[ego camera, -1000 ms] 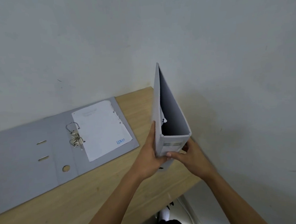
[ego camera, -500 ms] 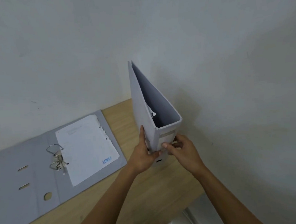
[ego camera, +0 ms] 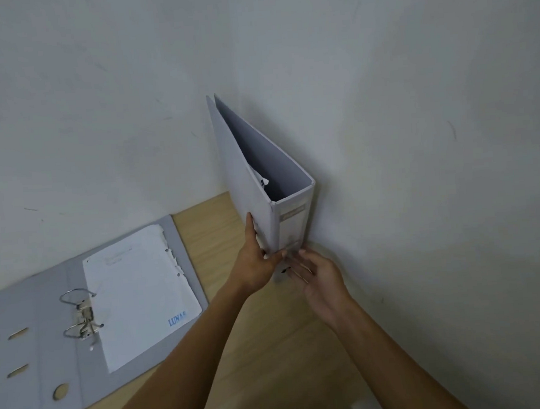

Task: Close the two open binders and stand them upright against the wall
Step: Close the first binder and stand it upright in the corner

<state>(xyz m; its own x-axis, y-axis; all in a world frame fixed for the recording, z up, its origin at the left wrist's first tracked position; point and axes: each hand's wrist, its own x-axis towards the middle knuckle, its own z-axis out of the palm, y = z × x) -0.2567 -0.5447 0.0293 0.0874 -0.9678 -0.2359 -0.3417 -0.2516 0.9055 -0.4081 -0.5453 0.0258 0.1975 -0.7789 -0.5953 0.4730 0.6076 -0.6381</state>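
A closed grey binder (ego camera: 254, 186) stands upright on the wooden desk (ego camera: 272, 348) in the corner where the two walls meet, its labelled spine facing me. My left hand (ego camera: 255, 264) grips its lower left cover and spine edge. My right hand (ego camera: 318, 274) is just below the spine with fingers spread, fingertips at the binder's bottom. A second grey binder (ego camera: 48, 347) lies open flat on the left of the desk, metal rings (ego camera: 79, 313) up, with a white sheet (ego camera: 141, 296) on its right cover.
White walls rise behind the desk and along its right side. The desk's right front edge drops to the floor near the bottom right.
The upright binder has moved back and right into the wall corner. My right hand has loosened from the spine and its fingers have spread. The view shifted right.
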